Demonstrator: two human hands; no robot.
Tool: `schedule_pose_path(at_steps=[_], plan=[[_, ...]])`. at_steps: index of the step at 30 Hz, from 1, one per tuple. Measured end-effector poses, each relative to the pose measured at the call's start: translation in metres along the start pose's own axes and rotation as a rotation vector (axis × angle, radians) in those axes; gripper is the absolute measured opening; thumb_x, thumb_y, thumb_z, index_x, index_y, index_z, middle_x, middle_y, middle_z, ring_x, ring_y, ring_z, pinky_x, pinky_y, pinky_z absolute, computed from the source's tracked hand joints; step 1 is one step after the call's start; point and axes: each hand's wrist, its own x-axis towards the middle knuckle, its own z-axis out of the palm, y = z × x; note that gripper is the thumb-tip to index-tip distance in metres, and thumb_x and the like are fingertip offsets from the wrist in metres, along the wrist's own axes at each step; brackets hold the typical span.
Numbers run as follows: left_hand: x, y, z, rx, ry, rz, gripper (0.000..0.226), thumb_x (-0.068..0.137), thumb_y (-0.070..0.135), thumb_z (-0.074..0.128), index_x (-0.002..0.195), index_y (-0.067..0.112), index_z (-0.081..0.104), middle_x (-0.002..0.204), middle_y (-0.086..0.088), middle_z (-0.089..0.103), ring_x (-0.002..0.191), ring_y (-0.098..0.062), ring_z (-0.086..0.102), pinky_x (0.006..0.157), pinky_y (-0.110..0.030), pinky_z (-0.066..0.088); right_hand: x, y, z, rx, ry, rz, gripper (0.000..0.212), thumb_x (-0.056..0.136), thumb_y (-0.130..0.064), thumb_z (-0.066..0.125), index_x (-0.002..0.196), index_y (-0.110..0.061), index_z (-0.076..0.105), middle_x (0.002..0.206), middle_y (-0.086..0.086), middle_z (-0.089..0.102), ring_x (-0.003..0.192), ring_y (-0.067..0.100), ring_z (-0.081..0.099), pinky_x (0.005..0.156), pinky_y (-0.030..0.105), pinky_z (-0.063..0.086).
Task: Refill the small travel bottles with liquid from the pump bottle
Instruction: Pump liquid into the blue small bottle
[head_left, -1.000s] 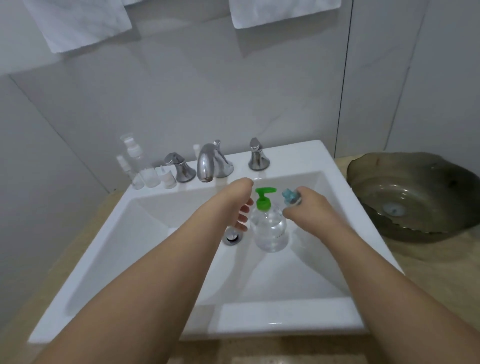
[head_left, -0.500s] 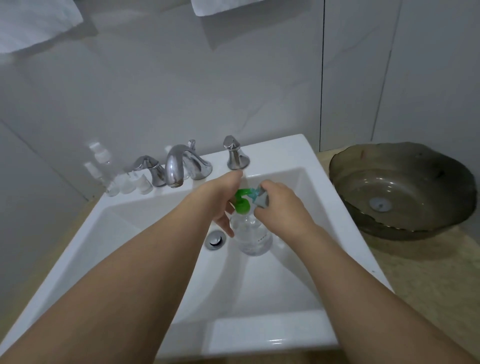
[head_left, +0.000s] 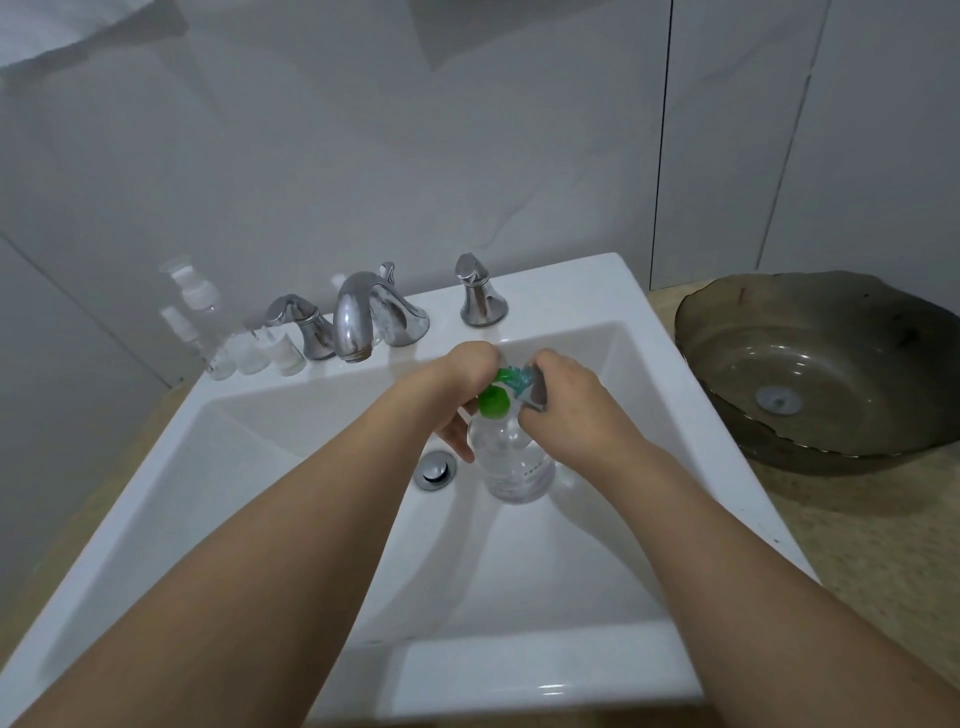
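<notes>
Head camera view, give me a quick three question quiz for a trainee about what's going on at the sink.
1. True or false: the pump bottle stands inside the white sink.
2. What does the right hand hold at the green pump head?
A. a towel
B. a small travel bottle
C. a tap handle
3. Which side of the faucet are the spare clear bottles on?

Key: 1 true; 2 B; 3 the person's left.
</notes>
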Motion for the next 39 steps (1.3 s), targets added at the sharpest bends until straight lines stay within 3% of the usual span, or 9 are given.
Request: schedule_pose_path(at_steps=[6, 11, 15, 20, 24, 28, 36, 39], plan=[[0.009, 0.001, 0.011, 0.107, 0.020, 0.076, 0.042, 0.095, 0.019, 0.032, 0.120, -0.001, 0.059, 0.123, -0.025, 0.057, 0.086, -0.047, 0.068, 0.050, -0.051, 0.061, 0.002, 0.007, 0.003, -0.040, 0.001, 0.056, 0.018, 0.080, -0.008, 0.060, 0.094, -0.012, 0.050, 0.092, 0.003, 0.051, 0.080, 0.022, 0.052, 0.063, 0.030, 0.039], [0.012, -0.001, 0.011, 0.122, 0.010, 0.094, 0.041, 0.094, 0.016, 0.031, 0.119, -0.002, 0.059, 0.120, -0.025, 0.055, 0.085, -0.046, 0.067, 0.055, -0.054, 0.062, 0.002, 0.005, 0.002, -0.037, -0.020, 0.066, 0.019, 0.078, -0.009, 0.061, 0.094, -0.013, 0.051, 0.091, 0.002, 0.053, 0.080, 0.022, 0.053, 0.064, 0.031, 0.041], [0.011, 0.000, 0.005, 0.127, -0.033, 0.071, 0.043, 0.095, 0.025, 0.033, 0.118, 0.001, 0.060, 0.118, -0.021, 0.057, 0.090, -0.046, 0.066, 0.054, -0.050, 0.062, 0.000, 0.003, 0.001, -0.032, 0.005, 0.048, 0.017, 0.077, -0.010, 0.061, 0.092, -0.013, 0.052, 0.089, 0.002, 0.054, 0.079, 0.021, 0.053, 0.066, 0.032, 0.044], [0.005, 0.011, -0.010, 0.089, -0.155, -0.003, 0.055, 0.102, 0.044, 0.033, 0.125, 0.001, 0.059, 0.124, -0.026, 0.060, 0.104, -0.054, 0.063, 0.068, -0.063, 0.061, 0.000, -0.001, -0.002, 0.017, 0.077, 0.013, 0.015, 0.077, -0.010, 0.061, 0.088, -0.014, 0.051, 0.085, -0.002, 0.052, 0.076, 0.018, 0.050, 0.064, 0.030, 0.041], [0.001, 0.017, -0.012, 0.071, -0.171, -0.035, 0.064, 0.102, 0.054, 0.030, 0.134, 0.003, 0.053, 0.130, -0.026, 0.056, 0.113, -0.058, 0.057, 0.066, -0.066, 0.059, 0.000, -0.002, -0.003, 0.016, 0.097, -0.008, 0.016, 0.076, -0.009, 0.060, 0.086, -0.016, 0.049, 0.082, -0.005, 0.048, 0.074, 0.016, 0.047, 0.061, 0.027, 0.035], [-0.003, 0.019, -0.007, 0.089, -0.118, -0.033, 0.058, 0.103, 0.047, 0.030, 0.128, 0.003, 0.058, 0.121, -0.023, 0.058, 0.099, -0.055, 0.060, 0.069, -0.068, 0.059, 0.000, -0.001, -0.004, 0.006, 0.095, -0.015, 0.017, 0.077, -0.009, 0.061, 0.087, -0.016, 0.049, 0.080, -0.008, 0.044, 0.070, 0.008, 0.043, 0.057, 0.019, 0.032], [-0.007, 0.015, 0.000, 0.044, -0.058, -0.014, 0.041, 0.103, 0.034, 0.032, 0.120, 0.003, 0.054, 0.107, -0.019, 0.054, 0.084, -0.049, 0.057, 0.066, -0.064, 0.060, 0.002, 0.000, -0.003, -0.005, 0.076, -0.008, 0.016, 0.078, -0.010, 0.062, 0.089, -0.013, 0.051, 0.083, -0.002, 0.049, 0.072, 0.014, 0.045, 0.058, 0.023, 0.033], [-0.009, 0.010, 0.008, 0.051, -0.003, -0.014, 0.035, 0.100, 0.021, 0.031, 0.117, 0.000, 0.053, 0.119, -0.021, 0.052, 0.093, -0.050, 0.061, 0.073, -0.062, 0.061, 0.001, 0.001, -0.001, -0.044, 0.033, 0.019, 0.017, 0.078, -0.011, 0.062, 0.093, -0.011, 0.053, 0.089, 0.001, 0.053, 0.077, 0.018, 0.051, 0.064, 0.030, 0.043]])
